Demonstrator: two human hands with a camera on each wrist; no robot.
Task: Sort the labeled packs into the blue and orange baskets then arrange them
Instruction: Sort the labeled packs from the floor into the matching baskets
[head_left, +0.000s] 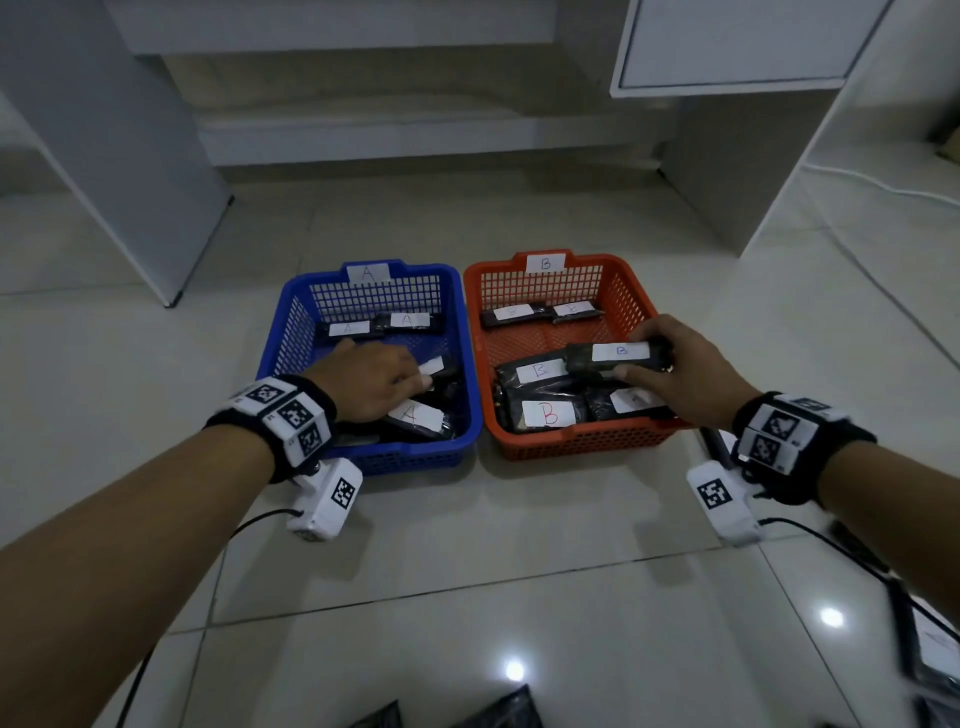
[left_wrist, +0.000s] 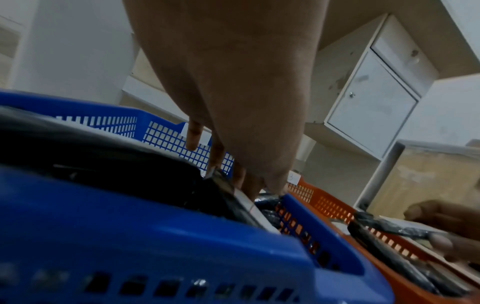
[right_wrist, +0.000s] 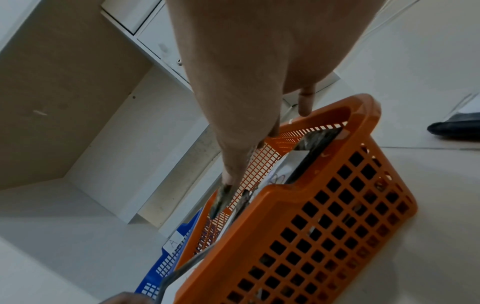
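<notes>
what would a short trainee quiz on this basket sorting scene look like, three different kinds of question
1. True or false: the right hand grips a black pack marked B over the orange basket.
2. Multiple choice: the tag on the far wall of the blue basket reads (a) A, (b) B, (c) C.
3. Fill in: the left hand reaches into the ____ basket, fingers on a black pack there.

Key: 1 true; 2 a; 3 blue.
</notes>
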